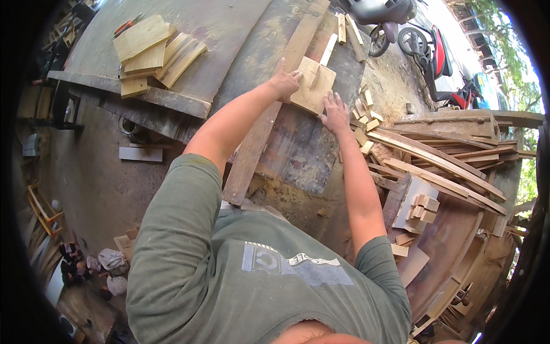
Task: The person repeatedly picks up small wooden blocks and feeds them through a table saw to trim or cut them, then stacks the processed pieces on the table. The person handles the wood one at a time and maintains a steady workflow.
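A square, pale wooden board (322, 92) lies on the dark, worn worktop in front of me. A narrow upright shape rises in the middle of its far half; I cannot tell whether it is a slot or a blade. Across the board's left corner lies my left hand (285, 82), fingers outstretched, beside a long wooden plank (250, 155) running away from me. My right hand (335, 110) touches the board's near right edge with its fingers spread. Just beyond the board is a thin, light wood strip (329, 50).
Stacked board pieces (152, 54) sit on the table at left, near an orange-handled tool (124, 27). Small wood offcuts (366, 114) are heaped to the right, next to long timber strips (441, 169). Parked motorbikes (438, 57) stand at the far right.
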`<state>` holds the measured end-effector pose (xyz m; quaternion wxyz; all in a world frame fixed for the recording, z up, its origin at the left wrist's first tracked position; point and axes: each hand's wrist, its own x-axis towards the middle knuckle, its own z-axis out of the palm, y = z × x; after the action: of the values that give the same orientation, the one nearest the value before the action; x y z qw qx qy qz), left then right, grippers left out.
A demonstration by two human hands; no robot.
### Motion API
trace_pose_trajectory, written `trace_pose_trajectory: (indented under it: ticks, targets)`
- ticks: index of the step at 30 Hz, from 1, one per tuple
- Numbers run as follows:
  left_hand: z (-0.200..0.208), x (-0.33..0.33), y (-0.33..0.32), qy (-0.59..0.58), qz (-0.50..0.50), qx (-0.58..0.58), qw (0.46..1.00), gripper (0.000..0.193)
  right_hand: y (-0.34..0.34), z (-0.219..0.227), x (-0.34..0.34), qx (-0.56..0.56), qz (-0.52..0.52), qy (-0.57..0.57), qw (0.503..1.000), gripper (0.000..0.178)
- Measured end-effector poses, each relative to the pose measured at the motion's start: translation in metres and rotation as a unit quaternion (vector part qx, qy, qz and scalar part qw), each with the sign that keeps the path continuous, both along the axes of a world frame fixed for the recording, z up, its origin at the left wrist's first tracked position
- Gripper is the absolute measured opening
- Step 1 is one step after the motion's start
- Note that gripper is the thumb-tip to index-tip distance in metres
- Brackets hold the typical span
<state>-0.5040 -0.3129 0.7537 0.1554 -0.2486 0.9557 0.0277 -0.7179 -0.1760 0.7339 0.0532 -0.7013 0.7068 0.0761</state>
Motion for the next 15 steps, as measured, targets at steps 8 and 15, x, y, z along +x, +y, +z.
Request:
trace_pose_trajectory:
  ticks: [8, 15]
  targets:
    - [-0.001, -0.021, -0.027, -0.001, 0.012, -0.002, 1.0, 0.087, -0.029, -0.001, -0.017, -0.001, -0.014, -0.004, 1.0, 0.079]
    - [-0.023, -0.038, -0.067, 0.032, 0.022, -0.027, 0.999, 0.087, -0.07, -0.002, -0.028, 0.014, -0.055, -0.012, 0.998, 0.077]
